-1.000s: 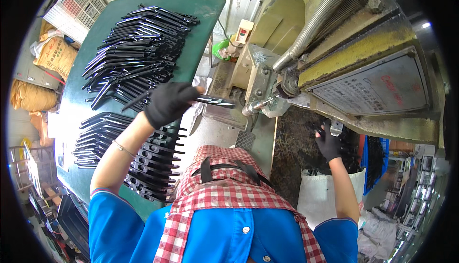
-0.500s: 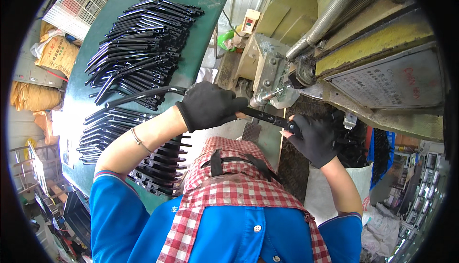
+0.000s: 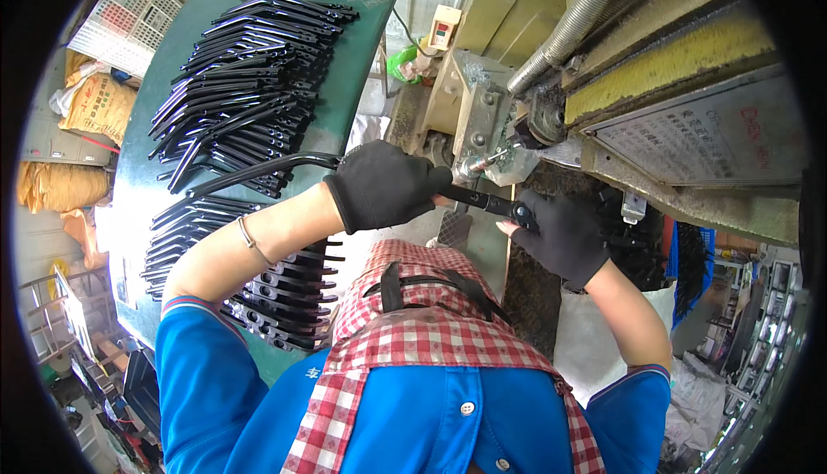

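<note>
A long black bent metal tube [image 3: 263,169] stretches in front of me. My left hand [image 3: 388,186], in a black glove with bare fingertips, is closed round its middle. The tube's straight right part [image 3: 474,199] has holes and ends in a rounded joint. At that end my right hand [image 3: 566,237], gloved the same way, is closed, its thumb below the joint; some of its fingers are hidden. Just beyond the tube, a metal fixture with a thin pin [image 3: 484,165] sticks out from the machine, apart from both hands.
On the left, a green table [image 3: 362,9] bears a heap of bent black tubes [image 3: 250,86] and a nearer row of black parts with holes [image 3: 284,310]. A large green machine [image 3: 689,86] with a metal spring-like coil [image 3: 577,21] rises at the right. A switch box [image 3: 444,28] stands behind.
The tube's right end has risen slightly in view and lies more level. My right hand has shifted with it, its fingers set differently round the end. My left hand keeps its grip.
</note>
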`<state>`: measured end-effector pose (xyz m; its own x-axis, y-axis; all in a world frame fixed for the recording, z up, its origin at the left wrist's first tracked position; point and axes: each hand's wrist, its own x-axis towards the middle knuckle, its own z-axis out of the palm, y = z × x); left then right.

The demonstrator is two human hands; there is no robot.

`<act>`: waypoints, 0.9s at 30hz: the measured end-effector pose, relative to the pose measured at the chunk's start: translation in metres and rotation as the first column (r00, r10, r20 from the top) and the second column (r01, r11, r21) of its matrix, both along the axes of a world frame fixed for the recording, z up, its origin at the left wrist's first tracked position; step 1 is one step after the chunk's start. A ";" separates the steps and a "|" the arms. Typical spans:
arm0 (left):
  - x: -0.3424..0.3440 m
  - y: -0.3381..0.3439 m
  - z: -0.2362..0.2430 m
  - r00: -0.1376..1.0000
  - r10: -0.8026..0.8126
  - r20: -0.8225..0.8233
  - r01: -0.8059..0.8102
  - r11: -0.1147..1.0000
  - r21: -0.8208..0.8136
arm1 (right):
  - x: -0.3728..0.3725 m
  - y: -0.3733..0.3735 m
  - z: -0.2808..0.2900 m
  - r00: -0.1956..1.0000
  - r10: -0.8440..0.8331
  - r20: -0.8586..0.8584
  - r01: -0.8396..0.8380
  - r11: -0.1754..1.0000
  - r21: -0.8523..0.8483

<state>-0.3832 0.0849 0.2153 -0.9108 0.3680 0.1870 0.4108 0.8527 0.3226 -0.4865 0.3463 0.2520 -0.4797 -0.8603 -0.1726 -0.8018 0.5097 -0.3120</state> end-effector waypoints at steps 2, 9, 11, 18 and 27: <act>-0.001 0.003 0.000 0.998 -0.018 -0.058 0.017 1.000 -0.010 | -0.009 0.005 -0.010 0.994 0.007 0.106 -0.003 0.999 -0.040; -0.003 0.009 -0.010 0.997 0.035 -0.074 -0.033 0.999 0.037 | -0.004 -0.010 0.007 0.926 0.128 -0.355 -0.094 0.989 0.110; -0.007 0.008 -0.011 0.991 0.048 -0.121 -0.042 0.998 0.051 | -0.008 -0.010 0.008 0.956 0.053 -0.287 -0.019 0.993 0.118; -0.048 -0.008 0.019 0.973 0.082 0.214 -0.074 0.996 -0.042 | -0.033 -0.008 -0.005 0.942 -0.041 -0.333 -0.011 0.988 -0.152; -0.065 -0.021 0.013 0.994 0.013 0.109 0.004 0.987 -0.159 | -0.043 -0.013 -0.017 0.996 -0.059 -0.063 0.053 0.994 -0.099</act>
